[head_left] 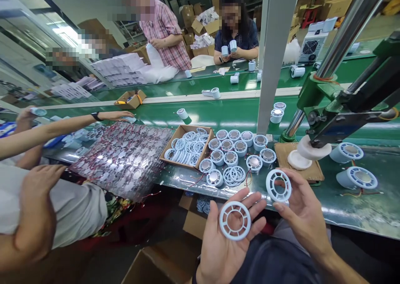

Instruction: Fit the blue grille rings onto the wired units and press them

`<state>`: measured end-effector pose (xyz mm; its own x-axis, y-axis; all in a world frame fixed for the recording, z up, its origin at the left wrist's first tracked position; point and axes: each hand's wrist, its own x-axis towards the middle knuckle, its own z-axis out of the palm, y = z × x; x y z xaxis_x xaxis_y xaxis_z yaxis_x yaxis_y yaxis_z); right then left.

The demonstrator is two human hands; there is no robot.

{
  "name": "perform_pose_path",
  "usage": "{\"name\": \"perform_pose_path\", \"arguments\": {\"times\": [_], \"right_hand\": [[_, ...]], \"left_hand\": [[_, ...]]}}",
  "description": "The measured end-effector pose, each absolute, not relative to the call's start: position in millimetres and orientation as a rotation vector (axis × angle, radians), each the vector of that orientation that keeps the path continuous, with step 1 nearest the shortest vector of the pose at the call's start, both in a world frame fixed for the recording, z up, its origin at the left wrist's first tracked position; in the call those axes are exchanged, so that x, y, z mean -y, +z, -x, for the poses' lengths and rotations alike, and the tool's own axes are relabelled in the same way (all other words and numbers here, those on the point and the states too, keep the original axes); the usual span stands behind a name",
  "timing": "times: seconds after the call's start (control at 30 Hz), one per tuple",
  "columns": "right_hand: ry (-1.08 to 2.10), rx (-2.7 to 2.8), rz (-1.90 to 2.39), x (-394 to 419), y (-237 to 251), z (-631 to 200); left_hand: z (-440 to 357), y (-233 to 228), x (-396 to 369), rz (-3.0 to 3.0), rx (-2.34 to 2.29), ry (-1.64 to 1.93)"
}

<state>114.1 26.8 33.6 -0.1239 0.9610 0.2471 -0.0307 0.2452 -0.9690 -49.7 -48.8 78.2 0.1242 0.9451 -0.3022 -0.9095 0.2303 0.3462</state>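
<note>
My left hand (218,250) is palm up with its fingers spread. A light-blue spoked plastic ring (235,237) lies across its palm and finger bases. My right hand (308,211) pinches a second ring (268,186) between thumb and fingers, tilted to face me, just above and right of the left hand. Beyond both hands, several round light-blue housings with silver discs (231,158) stand in rows on the bench. A few loose rings (239,174) lie stacked at their near edge. Further left, a cardboard box (162,155) holds many more rings.
At right, a press (314,121) has a white pad above a wooden base (317,173). Two housings (356,178) with wires sit beside it. A grey post (265,67) rises behind the rows. At left, a co-worker's arm (56,134) reaches over a wired sheet (125,159).
</note>
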Motion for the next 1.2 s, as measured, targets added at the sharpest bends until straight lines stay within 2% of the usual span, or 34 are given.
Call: {"name": "perform_pose_path", "arguments": {"times": [0.63, 1.2], "right_hand": [[1.084, 1.492, 0.89, -25.2, 31.8, -109.3], [1.133, 1.573, 0.693, -23.3, 32.1, -111.1]], "left_hand": [[50.9, 76.1, 46.1, -0.033, -0.416, 1.318], [48.0, 66.3, 58.4, -0.324, -0.453, 1.414]]}}
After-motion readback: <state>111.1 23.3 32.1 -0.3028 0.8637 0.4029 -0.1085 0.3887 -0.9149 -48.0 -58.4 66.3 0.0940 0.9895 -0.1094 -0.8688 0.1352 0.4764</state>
